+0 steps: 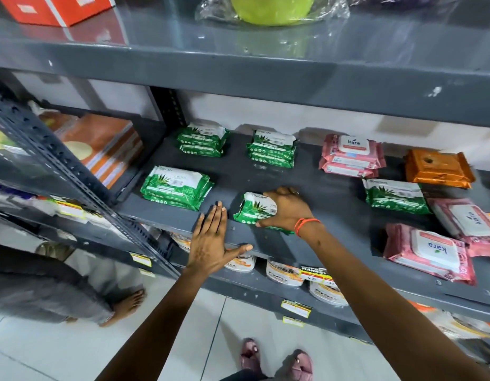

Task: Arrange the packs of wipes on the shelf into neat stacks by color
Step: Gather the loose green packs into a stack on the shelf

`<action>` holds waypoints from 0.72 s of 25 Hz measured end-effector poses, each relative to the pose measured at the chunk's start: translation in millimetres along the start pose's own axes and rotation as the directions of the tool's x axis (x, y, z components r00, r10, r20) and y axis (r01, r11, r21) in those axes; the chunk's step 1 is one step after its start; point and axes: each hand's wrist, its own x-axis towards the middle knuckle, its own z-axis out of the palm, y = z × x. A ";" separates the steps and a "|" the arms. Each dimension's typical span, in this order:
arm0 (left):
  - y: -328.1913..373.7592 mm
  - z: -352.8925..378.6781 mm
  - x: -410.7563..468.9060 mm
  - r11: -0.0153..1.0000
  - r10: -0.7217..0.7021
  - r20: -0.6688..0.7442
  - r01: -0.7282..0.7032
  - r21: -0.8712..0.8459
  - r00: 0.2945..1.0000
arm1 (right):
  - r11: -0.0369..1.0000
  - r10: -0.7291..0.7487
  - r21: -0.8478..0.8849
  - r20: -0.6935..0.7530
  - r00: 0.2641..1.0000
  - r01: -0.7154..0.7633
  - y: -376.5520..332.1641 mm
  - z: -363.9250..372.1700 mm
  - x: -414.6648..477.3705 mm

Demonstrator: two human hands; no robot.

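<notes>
One soft green pack, at your six o'clock: your right hand clamped its edges, fingers curled; left hand lay flat, fingers together.

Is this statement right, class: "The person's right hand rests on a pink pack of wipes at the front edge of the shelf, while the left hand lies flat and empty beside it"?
Not quite. The head view shows the right hand resting on a green pack of wipes, not a pink one. The rest holds: that pack sits at the front edge of the shelf, and the left hand lies flat and empty beside it.
</notes>
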 end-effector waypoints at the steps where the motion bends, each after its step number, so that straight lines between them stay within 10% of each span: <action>1: -0.6 -0.1 0.0 1.000 0.002 0.003 -0.002 0.000 1.000 | 1.000 0.004 -0.011 0.007 1.000 -0.004 -3.8 1.6 3.2; 7: -6.0 4.1 -0.1 1.000 -0.002 -0.025 0.002 0.003 1.000 | 0.985 0.165 0.074 -0.130 0.978 -0.156 18.1 -22.9 -2.8; 13: -2.3 7.5 -1.3 1.000 -0.016 -0.028 0.016 -0.017 0.999 | 0.710 0.701 0.090 -0.192 0.687 -0.699 111.7 -39.4 -36.5; 18: 0.2 5.7 -1.0 1.000 -0.019 -0.016 0.019 -0.025 1.000 | 0.727 0.679 -0.005 -0.143 0.720 -0.687 85.0 -34.7 -35.0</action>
